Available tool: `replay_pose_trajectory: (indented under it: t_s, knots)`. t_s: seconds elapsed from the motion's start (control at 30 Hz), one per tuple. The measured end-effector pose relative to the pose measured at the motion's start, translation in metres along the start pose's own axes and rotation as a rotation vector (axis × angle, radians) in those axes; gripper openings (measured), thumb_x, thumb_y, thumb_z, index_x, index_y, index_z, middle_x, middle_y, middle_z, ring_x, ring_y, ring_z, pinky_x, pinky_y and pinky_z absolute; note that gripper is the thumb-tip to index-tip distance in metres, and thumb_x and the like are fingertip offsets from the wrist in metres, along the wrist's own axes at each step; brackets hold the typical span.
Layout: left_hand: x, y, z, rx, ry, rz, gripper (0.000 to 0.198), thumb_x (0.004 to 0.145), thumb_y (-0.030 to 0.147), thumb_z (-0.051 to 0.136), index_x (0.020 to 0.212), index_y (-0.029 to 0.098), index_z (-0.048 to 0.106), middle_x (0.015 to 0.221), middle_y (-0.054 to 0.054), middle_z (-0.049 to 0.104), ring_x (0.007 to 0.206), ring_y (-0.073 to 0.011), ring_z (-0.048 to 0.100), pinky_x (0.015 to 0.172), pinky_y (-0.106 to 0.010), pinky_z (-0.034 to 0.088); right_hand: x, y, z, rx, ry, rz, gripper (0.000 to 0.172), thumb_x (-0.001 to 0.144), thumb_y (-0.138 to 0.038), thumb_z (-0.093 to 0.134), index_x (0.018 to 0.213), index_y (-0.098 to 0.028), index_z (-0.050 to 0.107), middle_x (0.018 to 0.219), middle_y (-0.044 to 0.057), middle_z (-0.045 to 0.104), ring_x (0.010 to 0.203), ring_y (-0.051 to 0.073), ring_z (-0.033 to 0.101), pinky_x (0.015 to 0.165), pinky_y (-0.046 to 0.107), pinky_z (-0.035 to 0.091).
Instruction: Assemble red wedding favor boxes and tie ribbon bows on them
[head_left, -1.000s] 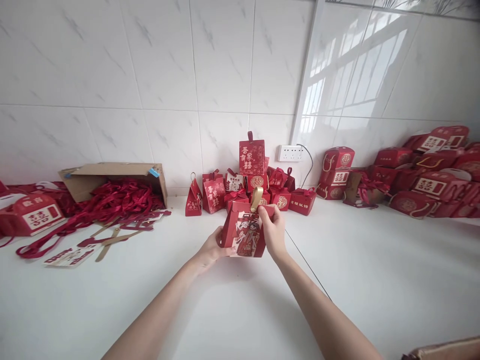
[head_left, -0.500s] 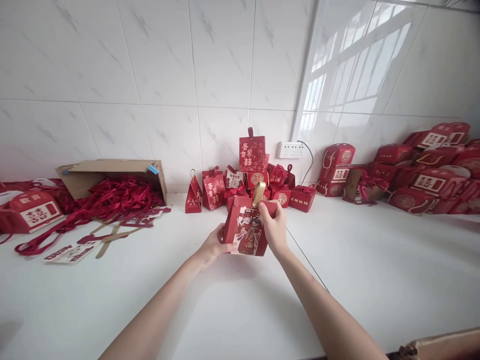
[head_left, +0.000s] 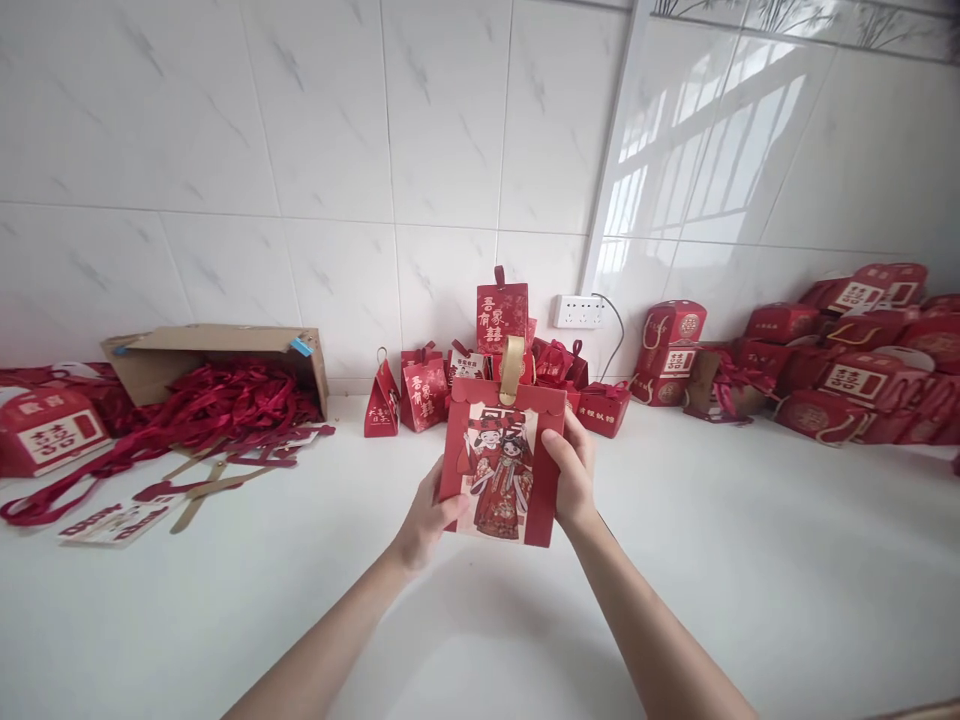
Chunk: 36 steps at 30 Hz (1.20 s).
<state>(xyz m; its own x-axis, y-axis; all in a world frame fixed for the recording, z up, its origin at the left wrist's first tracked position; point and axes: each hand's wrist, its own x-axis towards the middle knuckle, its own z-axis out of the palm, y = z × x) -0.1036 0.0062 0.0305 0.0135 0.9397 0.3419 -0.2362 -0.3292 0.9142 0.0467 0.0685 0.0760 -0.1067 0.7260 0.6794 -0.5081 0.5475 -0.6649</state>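
Between my two hands is a red gift box point(head_left: 501, 470) with a printed cartoon couple on its front and a gold ribbon loop point(head_left: 513, 368) standing up at the top. My left hand point(head_left: 427, 515) grips its lower left side, thumb on the front face. On the upper right side, my right hand point(head_left: 571, 468) holds it the same way, thumb at the front and fingers behind. The box is raised above the white table and faces me; its back is hidden. Behind it stands a group of small finished red boxes point(head_left: 502, 315), partly covered by it.
At left a cardboard box point(head_left: 217, 340) lies on its side, spilling dark red ribbons point(head_left: 232, 395). Gold strips point(head_left: 199, 490) and a printed tag point(head_left: 116, 520) lie before it. More red boxes point(head_left: 60, 430) sit far left, and a pile point(head_left: 862, 385) stands right. A power strip point(head_left: 579, 311) hangs on the wall.
The box has come nearer and turned its front squarely to me. My right hand has shifted from the top by the ribbon loop to the right side. My left hand keeps its hold.
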Motion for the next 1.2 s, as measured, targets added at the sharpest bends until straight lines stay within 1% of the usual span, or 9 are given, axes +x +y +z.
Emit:
replay_pose_trajectory:
  t_s: [0.1, 0.17, 0.27, 0.33, 0.53, 0.7, 0.83, 1.0, 1.2]
  knots:
    - [-0.004, -0.015, 0.001, 0.111, 0.074, 0.178, 0.061, 0.074, 0.052, 0.06, 0.125, 0.019, 0.05, 0.116, -0.011, 0.063, 0.112, -0.0297, 0.056, 0.096, -0.043, 0.044, -0.001, -0.003, 0.0, -0.037, -0.051, -0.054, 0.021, 0.078, -0.035, 0.057, 0.093, -0.022, 0.065, 0.081, 0.001, 0.064, 0.075, 0.021, 0.059, 0.071, 0.032, 0.047]
    - [-0.006, -0.024, -0.002, 0.117, 0.075, 0.26, 0.063, 0.077, 0.057, 0.054, 0.127, 0.018, 0.049, 0.117, -0.012, 0.062, 0.11, -0.0307, 0.056, 0.093, -0.043, 0.045, -0.003, -0.006, 0.001, -0.074, -0.097, -0.084, 0.021, 0.08, -0.035, 0.056, 0.092, -0.021, 0.065, 0.078, 0.001, 0.063, 0.072, 0.019, 0.057, 0.067, 0.029, 0.046]
    - [-0.006, -0.032, -0.007, 0.15, 0.066, 0.348, 0.066, 0.076, 0.061, 0.052, 0.125, 0.016, 0.051, 0.115, -0.014, 0.063, 0.108, -0.0326, 0.057, 0.09, -0.043, 0.046, -0.005, -0.009, 0.001, -0.086, -0.132, -0.123, 0.019, 0.08, -0.034, 0.055, 0.09, -0.022, 0.065, 0.073, -0.001, 0.06, 0.063, 0.015, 0.052, 0.059, 0.025, 0.042]
    - [-0.006, -0.033, -0.009, 0.177, 0.072, 0.377, 0.067, 0.075, 0.061, 0.053, 0.124, 0.016, 0.053, 0.112, -0.013, 0.064, 0.107, -0.0328, 0.057, 0.09, -0.043, 0.046, -0.006, -0.011, 0.001, -0.077, -0.137, -0.146, 0.017, 0.08, -0.034, 0.056, 0.087, -0.021, 0.064, 0.071, -0.001, 0.059, 0.062, 0.014, 0.05, 0.058, 0.025, 0.041]
    - [-0.005, -0.029, -0.008, 0.202, 0.063, 0.404, 0.068, 0.076, 0.061, 0.052, 0.125, 0.014, 0.051, 0.114, -0.014, 0.063, 0.105, -0.0328, 0.057, 0.09, -0.044, 0.046, -0.005, -0.014, 0.003, 0.002, -0.152, -0.154, 0.013, 0.08, -0.032, 0.056, 0.078, -0.02, 0.061, 0.067, -0.002, 0.055, 0.058, 0.012, 0.046, 0.056, 0.024, 0.039]
    - [-0.006, -0.03, -0.009, 0.216, 0.052, 0.423, 0.068, 0.076, 0.061, 0.05, 0.127, 0.015, 0.049, 0.118, -0.014, 0.061, 0.109, -0.0329, 0.055, 0.092, -0.043, 0.045, -0.007, -0.016, 0.004, 0.038, -0.163, -0.148, 0.014, 0.079, -0.032, 0.056, 0.084, -0.021, 0.063, 0.069, -0.002, 0.056, 0.059, 0.012, 0.047, 0.056, 0.023, 0.038]
    - [-0.005, -0.027, -0.006, 0.216, 0.055, 0.426, 0.068, 0.076, 0.062, 0.05, 0.125, 0.015, 0.051, 0.115, -0.014, 0.062, 0.107, -0.0331, 0.056, 0.091, -0.044, 0.046, -0.007, -0.017, 0.004, 0.025, -0.139, -0.141, 0.014, 0.078, -0.033, 0.056, 0.079, -0.02, 0.062, 0.068, -0.001, 0.055, 0.059, 0.013, 0.047, 0.056, 0.025, 0.038]
    - [-0.006, -0.024, -0.003, 0.235, 0.05, 0.409, 0.067, 0.078, 0.06, 0.049, 0.127, 0.014, 0.048, 0.115, -0.014, 0.062, 0.105, -0.0328, 0.057, 0.089, -0.043, 0.046, -0.005, -0.016, 0.003, 0.005, -0.123, -0.117, 0.016, 0.078, -0.034, 0.056, 0.074, -0.019, 0.059, 0.064, -0.001, 0.052, 0.055, 0.013, 0.044, 0.053, 0.025, 0.037]
    - [-0.006, -0.025, -0.003, 0.236, 0.052, 0.402, 0.067, 0.079, 0.06, 0.048, 0.129, 0.015, 0.046, 0.118, -0.014, 0.06, 0.108, -0.0324, 0.056, 0.091, -0.042, 0.045, -0.005, -0.01, 0.002, 0.043, -0.12, -0.089, 0.017, 0.078, -0.034, 0.057, 0.085, -0.021, 0.064, 0.068, -0.001, 0.056, 0.062, 0.016, 0.051, 0.058, 0.026, 0.04]
